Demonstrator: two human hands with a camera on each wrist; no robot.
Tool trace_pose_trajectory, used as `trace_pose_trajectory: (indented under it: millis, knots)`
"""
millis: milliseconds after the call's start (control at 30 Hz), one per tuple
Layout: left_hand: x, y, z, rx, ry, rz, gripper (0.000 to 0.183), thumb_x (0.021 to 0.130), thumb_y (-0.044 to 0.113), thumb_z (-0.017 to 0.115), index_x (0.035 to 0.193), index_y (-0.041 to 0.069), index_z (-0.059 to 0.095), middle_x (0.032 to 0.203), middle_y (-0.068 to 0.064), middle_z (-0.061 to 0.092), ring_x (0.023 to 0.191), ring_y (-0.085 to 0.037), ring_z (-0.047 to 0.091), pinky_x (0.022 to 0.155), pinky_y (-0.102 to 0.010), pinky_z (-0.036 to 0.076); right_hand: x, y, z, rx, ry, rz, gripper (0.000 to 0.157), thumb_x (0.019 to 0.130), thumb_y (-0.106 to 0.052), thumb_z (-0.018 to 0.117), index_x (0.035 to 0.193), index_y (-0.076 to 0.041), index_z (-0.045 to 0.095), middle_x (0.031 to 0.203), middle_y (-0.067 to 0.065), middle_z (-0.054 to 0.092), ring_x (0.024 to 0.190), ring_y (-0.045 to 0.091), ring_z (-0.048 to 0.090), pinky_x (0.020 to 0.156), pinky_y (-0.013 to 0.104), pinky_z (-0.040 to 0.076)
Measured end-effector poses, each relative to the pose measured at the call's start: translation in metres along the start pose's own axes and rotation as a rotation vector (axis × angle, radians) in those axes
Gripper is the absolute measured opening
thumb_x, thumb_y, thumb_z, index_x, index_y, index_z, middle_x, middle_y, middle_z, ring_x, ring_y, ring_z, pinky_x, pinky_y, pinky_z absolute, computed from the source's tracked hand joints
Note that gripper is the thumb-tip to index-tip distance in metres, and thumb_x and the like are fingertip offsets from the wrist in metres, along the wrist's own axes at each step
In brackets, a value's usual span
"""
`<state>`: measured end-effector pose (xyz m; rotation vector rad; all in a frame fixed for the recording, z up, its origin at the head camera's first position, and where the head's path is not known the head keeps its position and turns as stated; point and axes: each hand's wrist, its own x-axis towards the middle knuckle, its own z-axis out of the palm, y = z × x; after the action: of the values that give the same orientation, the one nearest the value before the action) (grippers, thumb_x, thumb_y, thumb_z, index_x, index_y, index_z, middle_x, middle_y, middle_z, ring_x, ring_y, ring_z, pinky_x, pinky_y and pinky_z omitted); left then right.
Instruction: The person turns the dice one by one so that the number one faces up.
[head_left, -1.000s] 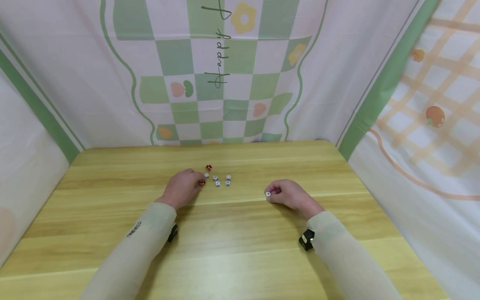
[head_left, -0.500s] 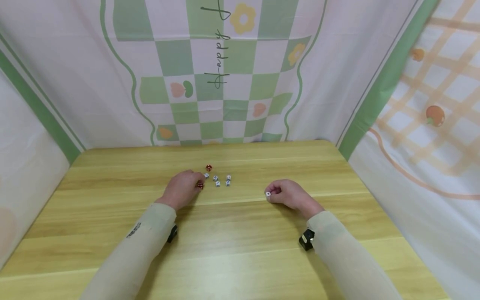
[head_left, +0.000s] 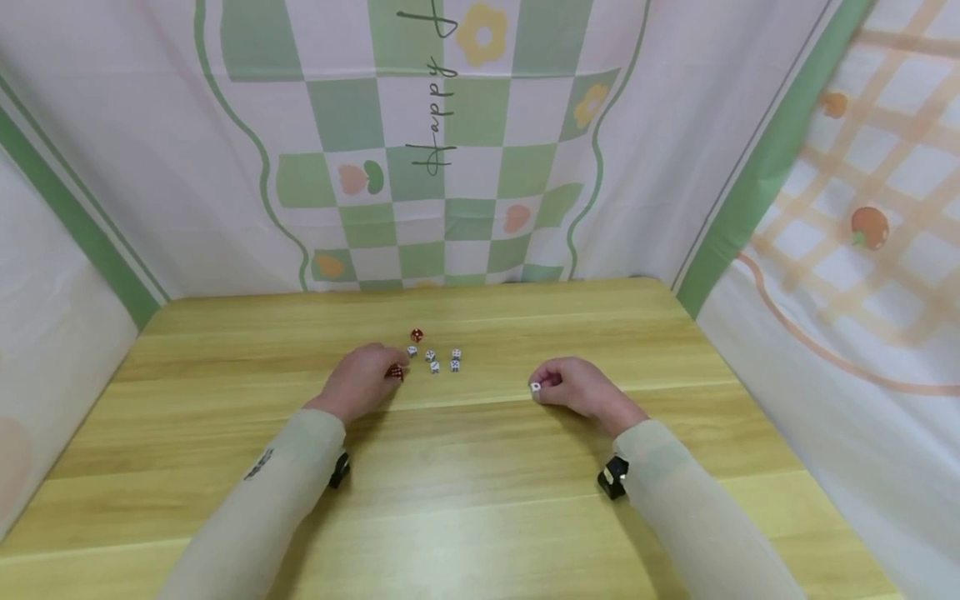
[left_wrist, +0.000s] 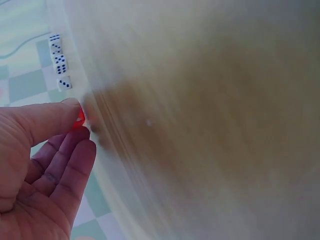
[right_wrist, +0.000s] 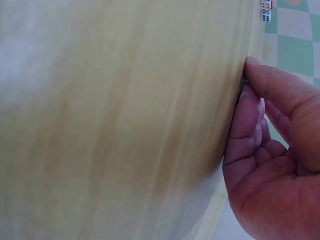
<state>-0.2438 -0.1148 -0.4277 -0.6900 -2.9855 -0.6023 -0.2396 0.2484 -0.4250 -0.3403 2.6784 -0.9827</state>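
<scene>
My left hand point(head_left: 360, 383) pinches a red die point(head_left: 396, 373) between thumb and fingers, low over the table. In the left wrist view this red die point(left_wrist: 80, 119) shows as a small edge; the rest of it is hidden by the fingers. Off to the right, my right hand point(head_left: 577, 388) holds a white die point(head_left: 536, 387) at its fingertips, close to the tabletop. In the right wrist view the fingers almost fully cover that die. Just beyond the left fingertips lies a white die point(head_left: 412, 352), with a second red die point(head_left: 417, 335) behind it.
Several more white dice lie between the hands: one pair has a front die point(head_left: 434, 367), another a rear die point(head_left: 456, 354). The wooden table point(head_left: 480, 483) ends at a patterned curtain point(head_left: 465, 217) at the back. A black wrist device point(head_left: 613, 478) sits under the right sleeve.
The left hand has drawn the red die a little left and nearer, away from the white die beside it. The right hand stays in place with its white die.
</scene>
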Motion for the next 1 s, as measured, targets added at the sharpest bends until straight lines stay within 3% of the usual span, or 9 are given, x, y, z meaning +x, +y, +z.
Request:
trace_pose_trajectory:
  millis: [233,800,1000]
  knots:
    - [-0.01,-0.008,-0.001,-0.211,-0.015,-0.038,0.023,0.097,0.012,0.073,0.12,0.011,0.077,0.119,-0.006,0.076,0.108,-0.024,0.07,0.1,-0.048,0.054,0.001,0.0,0.0,-0.033,0.009,-0.034,0.009,0.093,-0.013,0.075,0.101,-0.01,0.075,0.091,-0.001,0.071,0.086,0.014,0.06,0.085,0.034,0.049]
    - [-0.037,-0.006,-0.006,-0.555,-0.016,-0.181,0.03,0.095,0.015,0.075,0.123,0.007,0.071,0.114,-0.004,0.074,0.105,-0.022,0.07,0.091,-0.04,0.058,0.002,0.004,0.0,-0.05,0.004,-0.025,0.01,0.094,-0.017,0.076,0.102,-0.011,0.075,0.093,0.0,0.07,0.086,0.014,0.059,0.085,0.034,0.048]
    - [-0.039,-0.003,-0.008,-0.577,0.001,-0.193,0.031,0.093,0.015,0.078,0.123,0.007,0.071,0.113,-0.004,0.074,0.104,-0.021,0.07,0.092,-0.04,0.058,0.003,0.002,0.001,-0.046,0.005,-0.033,0.011,0.094,-0.017,0.076,0.103,-0.011,0.075,0.093,0.0,0.07,0.086,0.014,0.059,0.085,0.034,0.048]
